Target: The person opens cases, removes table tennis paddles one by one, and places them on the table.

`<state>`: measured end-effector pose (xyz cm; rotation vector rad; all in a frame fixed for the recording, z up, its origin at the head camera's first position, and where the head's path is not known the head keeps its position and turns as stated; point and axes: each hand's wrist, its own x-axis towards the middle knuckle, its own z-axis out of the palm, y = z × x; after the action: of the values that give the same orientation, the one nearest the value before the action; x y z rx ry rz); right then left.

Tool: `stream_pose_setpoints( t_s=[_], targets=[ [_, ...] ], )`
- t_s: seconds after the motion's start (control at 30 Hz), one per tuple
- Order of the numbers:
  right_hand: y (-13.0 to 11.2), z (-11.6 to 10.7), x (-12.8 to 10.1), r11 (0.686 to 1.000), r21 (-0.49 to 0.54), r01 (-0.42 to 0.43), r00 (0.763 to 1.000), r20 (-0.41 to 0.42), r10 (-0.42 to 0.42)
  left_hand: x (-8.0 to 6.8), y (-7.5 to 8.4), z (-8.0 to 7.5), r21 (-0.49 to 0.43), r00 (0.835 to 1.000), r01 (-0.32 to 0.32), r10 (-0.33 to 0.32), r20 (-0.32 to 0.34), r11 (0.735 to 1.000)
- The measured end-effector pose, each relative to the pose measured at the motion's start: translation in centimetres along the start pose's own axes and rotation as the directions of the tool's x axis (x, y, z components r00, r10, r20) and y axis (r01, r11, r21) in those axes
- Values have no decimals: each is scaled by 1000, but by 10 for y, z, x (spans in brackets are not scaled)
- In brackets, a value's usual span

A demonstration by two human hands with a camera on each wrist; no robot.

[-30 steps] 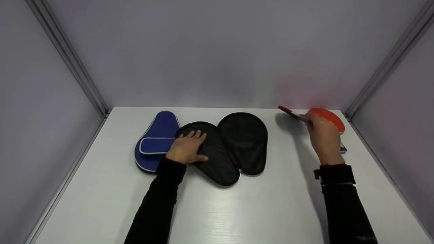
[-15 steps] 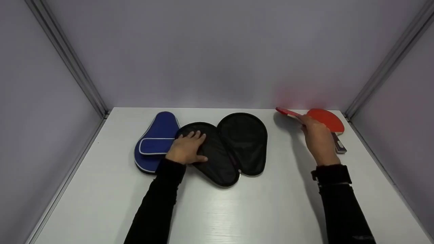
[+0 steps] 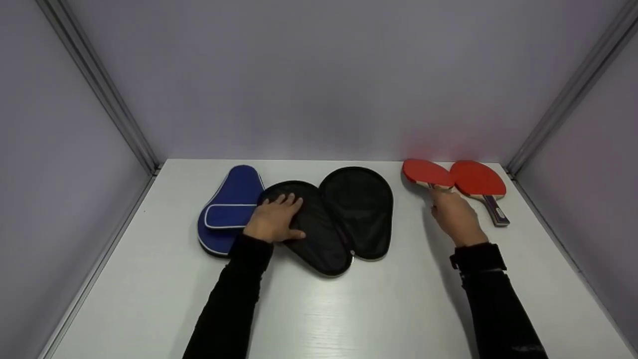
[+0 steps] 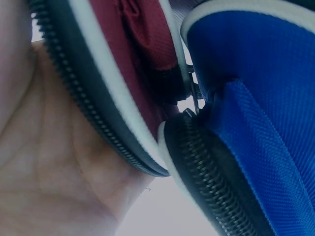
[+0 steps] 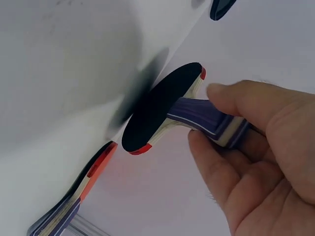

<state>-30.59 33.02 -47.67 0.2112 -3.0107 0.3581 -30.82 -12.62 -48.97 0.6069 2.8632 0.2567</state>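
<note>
My right hand (image 3: 456,217) grips the purple handle (image 5: 199,115) of a table tennis paddle (image 3: 426,173), its red face up and its black underside (image 5: 160,108) showing in the right wrist view. The blade is tilted a little above the table. Beside it a second red paddle (image 3: 478,178) lies flat, handle toward me. My left hand (image 3: 274,219) rests with spread fingers on the left half of an unzipped paddle case (image 3: 324,239), black inside. In the left wrist view its outer side is dark red (image 4: 110,44) with white piping and a zipper.
A blue paddle case (image 3: 239,187) with white piping lies left of the unzipped case, partly under its edge. The right half of the unzipped case (image 3: 361,209) lies flat mid-table. A back wall (image 3: 339,89) and side walls enclose the white table (image 3: 319,319).
My right hand has moved left and turned the held paddle from nearly edge-on to red face up, uncovering the second paddle's handle. My left hand stays in place on the case.
</note>
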Motion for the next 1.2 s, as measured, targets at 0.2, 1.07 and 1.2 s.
stream_pose_setpoints(
  t_s=[0.2,1.07,1.2],
  targets=[
    [1,8,3,1000,-13,-6,996,84,7,-15,15,-13,1,1000,21,-21,-4,1000],
    [6,10,3,999,10,43,994,102,-44,1,2,-5,1,1000,-3,3,7,1000],
    [-7,15,3,983,-5,183,982,38,-183,18,-16,14,25,1000,-26,26,-7,999]
  ],
)
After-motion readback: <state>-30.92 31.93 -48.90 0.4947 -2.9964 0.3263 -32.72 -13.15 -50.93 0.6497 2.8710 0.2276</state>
